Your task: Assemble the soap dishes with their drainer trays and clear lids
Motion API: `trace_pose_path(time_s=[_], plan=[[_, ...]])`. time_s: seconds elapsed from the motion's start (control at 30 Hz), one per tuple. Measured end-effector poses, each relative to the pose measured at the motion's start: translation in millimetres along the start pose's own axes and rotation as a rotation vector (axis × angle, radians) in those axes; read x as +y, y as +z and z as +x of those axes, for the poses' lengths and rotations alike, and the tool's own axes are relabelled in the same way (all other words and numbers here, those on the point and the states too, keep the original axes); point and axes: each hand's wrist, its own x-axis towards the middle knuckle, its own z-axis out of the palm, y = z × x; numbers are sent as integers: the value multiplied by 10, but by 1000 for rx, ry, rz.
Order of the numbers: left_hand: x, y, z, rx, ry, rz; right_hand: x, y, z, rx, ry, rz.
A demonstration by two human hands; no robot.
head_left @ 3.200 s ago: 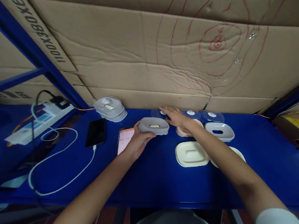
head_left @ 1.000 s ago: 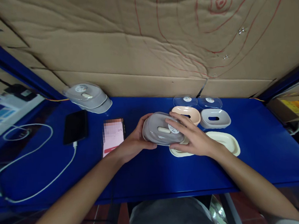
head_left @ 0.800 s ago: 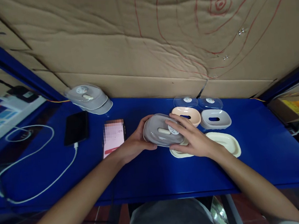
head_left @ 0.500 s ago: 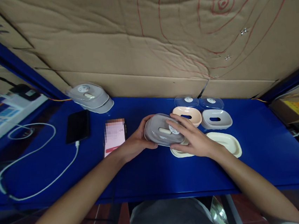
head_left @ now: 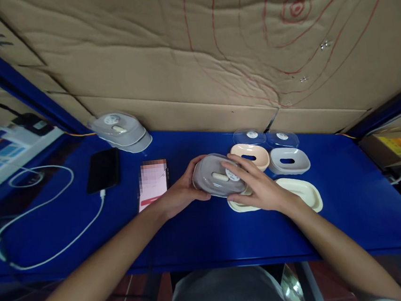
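Observation:
Between my hands is a grey soap box (head_left: 206, 178) with a clear lid and a white sticker, raised a little over the table. My left hand (head_left: 186, 187) grips its left end, thumb at the lower edge. Across the right end lies my right hand (head_left: 258, 185), its fingers on the lid and its thumb at the near side. Just beyond are a peach soap dish (head_left: 262, 159) and a grey soap dish (head_left: 304, 163), each with a slot in its bottom. Nearer stand two cream trays, a right tray (head_left: 311, 194) and a left tray (head_left: 241, 207) partly hidden by my right hand.
Two clear lids, a left lid (head_left: 243, 138) and a right lid (head_left: 286, 139), lie by the cardboard wall (head_left: 179, 77). Stacked grey soap boxes (head_left: 120, 130) stand back left. A lit phone (head_left: 153, 178), a black phone (head_left: 103, 170) on a white cable and a power strip (head_left: 19, 149) occupy the left side.

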Motion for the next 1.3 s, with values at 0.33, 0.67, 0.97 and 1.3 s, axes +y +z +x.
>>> trace_pose_path(time_s=[0.33,0.67,0.97,1.3], plan=[[126,18,-70,-80,114,74,-38,23,8,124,-65,-44],[17,31,-28,-8,122,80,-21,82,17,47,-31,-16],[0,52,-36,39,54,-54,-19,174,-10,25,27,35],[98,-12,70,299,87,-41,53,-180,-40,36,32,-94]])
